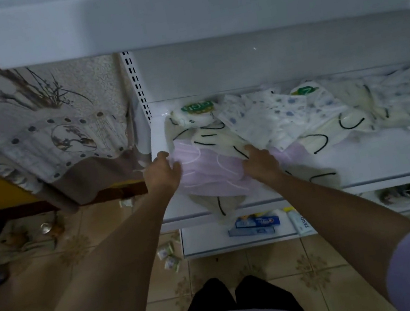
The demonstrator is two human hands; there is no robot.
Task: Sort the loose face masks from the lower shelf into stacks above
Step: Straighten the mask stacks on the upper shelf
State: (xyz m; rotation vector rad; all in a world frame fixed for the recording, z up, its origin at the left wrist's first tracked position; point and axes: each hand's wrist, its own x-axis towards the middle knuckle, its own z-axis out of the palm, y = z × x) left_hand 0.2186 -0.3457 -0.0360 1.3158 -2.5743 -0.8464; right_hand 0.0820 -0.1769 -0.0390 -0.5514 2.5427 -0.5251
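**Pink masks gripped, not yet lifted clear**

Working at the left end of the shelf (366,184), among loose masks. Gripping pink masks (209,171) at their left edge with left hand (163,171), fingers curled round the bundle. Resting right hand (261,159) on the opposite end; pinching or only pressing flat, cannot tell in this dim, blurred view. Bundle low, touching the heap, near the front lip. Nothing visible yet on the upper shelf (174,11), though only its underside and front show.

Risks from here:
- Snagging. Black loops of cream masks (220,139) lying under and just beside the pink bundle; likely to catch on fingers and ride up on the lift.
- Knocking off. Another cream piece hanging over the front lip, right below the bundle and above toothpaste boxes (256,224); easily dragged down to the floor (243,263).
- Mixing. Printed masks (273,116) overlapping the heap beside the right hand; apt to come along and spoil the sort.
- Fanning. Thin, limp stack; prone to sliding apart if carried by one end only.
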